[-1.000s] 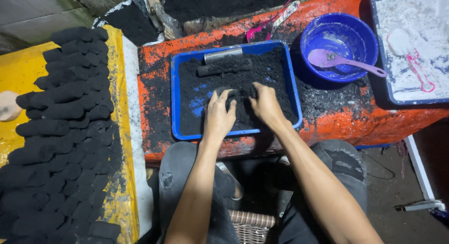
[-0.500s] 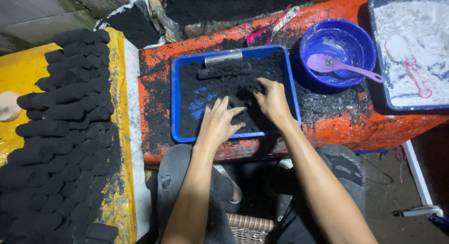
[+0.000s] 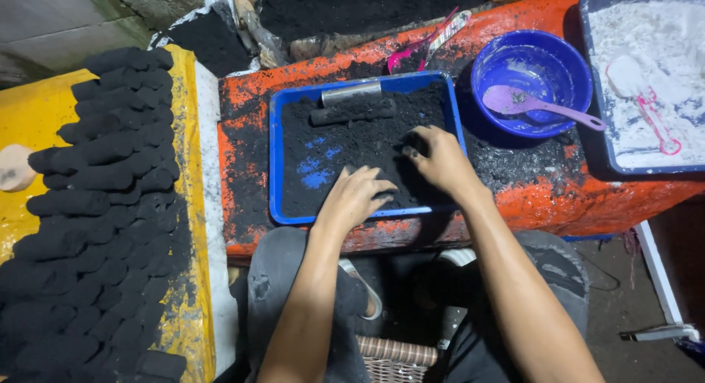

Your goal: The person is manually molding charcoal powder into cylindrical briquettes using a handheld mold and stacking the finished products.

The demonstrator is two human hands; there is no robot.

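A blue tray (image 3: 275,163) full of loose black powder sits on an orange bench. My left hand (image 3: 356,198) lies flat on the powder near the tray's front edge, fingers spread. My right hand (image 3: 439,157) rests on the powder by the right wall, fingers curled into the heap. At the back of the tray lie a black pressed cylinder (image 3: 351,112) and a short metal tube (image 3: 350,93).
Many black cylinders (image 3: 103,207) are stacked on a yellow surface at the left. A blue bowl (image 3: 532,66) with a purple spoon (image 3: 540,105) stands at the right, beside a tray of white powder (image 3: 646,67). My knees are below the bench.
Both hands were together at the tray's middle. The left has slid toward the front edge and flattened; the right has moved out to the right side of the tray.
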